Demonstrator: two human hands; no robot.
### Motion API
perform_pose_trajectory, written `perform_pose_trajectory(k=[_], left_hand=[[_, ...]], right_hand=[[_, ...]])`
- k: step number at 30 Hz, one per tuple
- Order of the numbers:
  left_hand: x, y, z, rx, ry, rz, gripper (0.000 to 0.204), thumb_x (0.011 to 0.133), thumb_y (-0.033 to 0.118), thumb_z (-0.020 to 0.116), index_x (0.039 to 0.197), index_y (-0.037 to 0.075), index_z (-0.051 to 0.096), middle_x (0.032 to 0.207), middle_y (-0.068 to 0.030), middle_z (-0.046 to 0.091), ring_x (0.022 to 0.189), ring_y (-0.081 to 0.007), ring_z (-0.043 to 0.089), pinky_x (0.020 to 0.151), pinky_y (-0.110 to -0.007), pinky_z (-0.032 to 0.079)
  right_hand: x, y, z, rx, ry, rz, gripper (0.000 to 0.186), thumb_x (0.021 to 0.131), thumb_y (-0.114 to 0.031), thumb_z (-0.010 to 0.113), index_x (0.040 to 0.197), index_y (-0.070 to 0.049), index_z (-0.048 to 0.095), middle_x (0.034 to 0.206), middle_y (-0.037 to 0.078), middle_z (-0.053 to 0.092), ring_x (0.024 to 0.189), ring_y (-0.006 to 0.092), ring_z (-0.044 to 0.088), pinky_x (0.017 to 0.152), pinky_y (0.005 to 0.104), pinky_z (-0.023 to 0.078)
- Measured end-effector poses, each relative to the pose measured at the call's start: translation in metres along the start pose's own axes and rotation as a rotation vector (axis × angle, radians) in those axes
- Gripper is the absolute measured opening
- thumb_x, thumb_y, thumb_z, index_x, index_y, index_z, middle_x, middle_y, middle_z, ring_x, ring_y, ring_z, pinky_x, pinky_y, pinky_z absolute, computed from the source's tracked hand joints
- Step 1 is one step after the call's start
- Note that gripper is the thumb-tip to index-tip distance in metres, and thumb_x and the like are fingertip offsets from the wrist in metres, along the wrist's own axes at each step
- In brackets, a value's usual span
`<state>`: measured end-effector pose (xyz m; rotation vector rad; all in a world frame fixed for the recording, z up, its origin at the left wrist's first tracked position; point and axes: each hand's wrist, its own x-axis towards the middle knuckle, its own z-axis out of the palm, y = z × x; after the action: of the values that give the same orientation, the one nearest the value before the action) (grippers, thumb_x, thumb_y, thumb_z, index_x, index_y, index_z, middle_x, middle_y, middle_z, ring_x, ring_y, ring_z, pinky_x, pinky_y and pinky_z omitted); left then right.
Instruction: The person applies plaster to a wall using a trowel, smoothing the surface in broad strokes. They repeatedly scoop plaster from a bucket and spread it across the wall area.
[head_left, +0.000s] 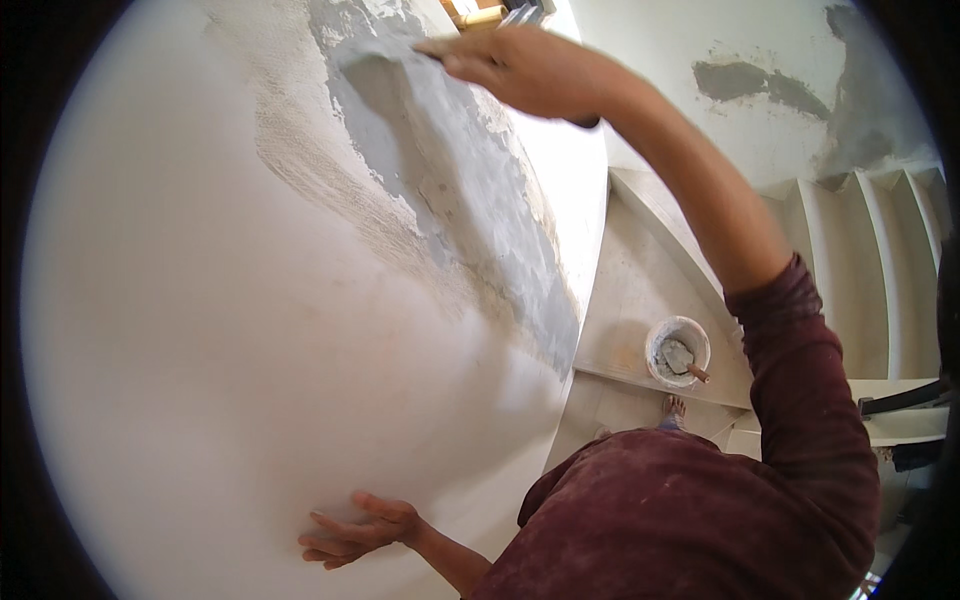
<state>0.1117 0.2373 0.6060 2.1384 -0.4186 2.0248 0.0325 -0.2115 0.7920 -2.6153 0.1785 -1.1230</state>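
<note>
My raised right hand [525, 72] is at the upper part of the wall, over a long strip of grey plaster [475, 210]. Its fingers are closed, and a thin dark edge shows at the fingertips. The hand itself hides most of what it grips. Low on the white wall [190, 320], my left hand [358, 532] has its fingers spread and holds nothing. It is on or very close to the surface. A white bucket [652, 345] stands on the landing below, holding grey mix and a tool with a brown handle [698, 373].
Steps [845, 270] run along the right side. Another wall beyond carries grey patches [745, 82]. My bare foot [674, 408] is just in front of the bucket, near the edge of a step. A dark rail [905, 398] juts in at the right.
</note>
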Motion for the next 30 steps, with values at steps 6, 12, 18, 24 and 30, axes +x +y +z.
perform_pose_trajectory(k=[6,12,18,24,30], left_hand=[[-0.004,0.001,-0.002,-0.003,-0.025,0.038,0.053,0.096,0.040,0.043,0.138,0.007,0.046,0.153,-0.0166,0.028,0.146,-0.0304,0.015,0.115,-0.047,-0.004],[-0.005,0.002,0.002,-0.036,-0.003,0.027,0.054,0.096,0.041,0.043,0.136,0.006,0.048,0.153,-0.0164,0.029,0.145,-0.0310,0.015,0.115,-0.049,-0.002],[-0.002,-0.003,0.002,0.042,-0.002,0.054,0.053,0.096,0.040,0.044,0.136,0.006,0.048,0.152,-0.0177,0.030,0.145,-0.0325,0.016,0.116,-0.048,-0.002],[-0.003,0.002,0.005,0.020,0.023,0.060,0.056,0.096,0.043,0.043,0.137,0.005,0.047,0.152,-0.0165,0.030,0.145,-0.0315,0.016,0.116,-0.046,-0.001],[-0.002,-0.001,0.000,0.052,-0.002,0.083,0.061,0.096,0.048,0.040,0.140,0.006,0.043,0.153,-0.0162,0.028,0.145,-0.0314,0.015,0.116,-0.046,-0.002]], right_hand=[[-0.035,-0.017,0.032,0.126,-0.313,0.139,0.043,0.103,-0.032,0.036,0.134,-0.007,0.051,0.076,0.017,0.065,0.062,0.0235,0.061,0.075,0.0395,0.055],[-0.124,-0.011,0.074,0.173,-0.565,0.109,0.044,0.101,-0.026,0.035,0.142,-0.009,0.041,0.087,0.024,0.065,0.073,0.0321,0.065,0.079,0.0431,0.053],[0.011,-0.019,0.002,0.016,0.082,-0.042,0.042,0.101,-0.033,0.042,0.135,-0.011,0.052,0.100,0.019,0.069,0.082,0.0253,0.068,0.084,0.0384,0.054],[0.018,-0.044,-0.016,-0.043,-0.195,-0.021,0.039,0.102,-0.028,0.040,0.118,-0.001,0.063,0.098,0.019,0.069,0.082,0.0246,0.068,0.079,0.0361,0.054],[-0.066,-0.053,0.036,0.246,-0.555,0.164,0.039,0.101,-0.021,0.040,0.136,-0.005,0.050,0.066,0.014,0.055,0.060,0.0253,0.053,0.068,0.0407,0.049]])
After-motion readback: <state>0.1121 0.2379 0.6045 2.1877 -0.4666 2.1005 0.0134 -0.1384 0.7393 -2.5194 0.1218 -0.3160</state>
